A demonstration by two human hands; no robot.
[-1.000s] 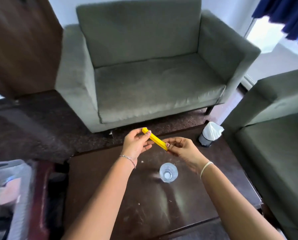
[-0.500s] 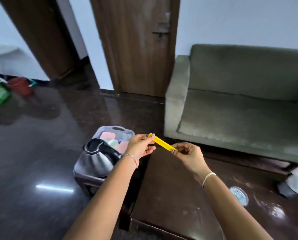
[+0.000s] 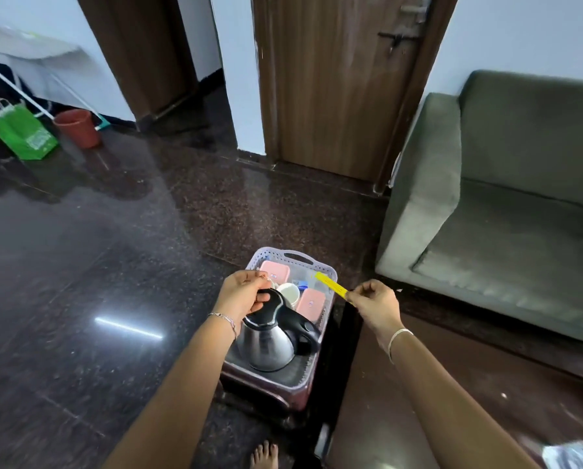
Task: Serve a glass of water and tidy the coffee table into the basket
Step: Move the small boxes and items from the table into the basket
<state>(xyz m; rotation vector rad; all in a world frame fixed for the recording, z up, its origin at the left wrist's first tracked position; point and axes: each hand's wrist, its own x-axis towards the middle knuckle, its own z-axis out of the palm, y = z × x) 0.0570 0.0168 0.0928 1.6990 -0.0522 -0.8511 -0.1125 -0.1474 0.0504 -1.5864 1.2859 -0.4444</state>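
Right hand (image 3: 373, 301) fingers pinch the yellow stick (image 3: 331, 284) by one end over the basket (image 3: 323, 269) — likely to drop it in; left hand (image 3: 244, 292) fingers curl at the kettle (image 3: 271, 336) lid — perhaps clearing room.

1. Left hand (image 3: 242, 292), thin bracelet at the wrist, reaches forward with fingers curled downward.
2. Right hand (image 3: 373, 304), pale bangle at the wrist, pinches closed at the fingertips.
3. A bare foot (image 3: 264, 455) shows below.
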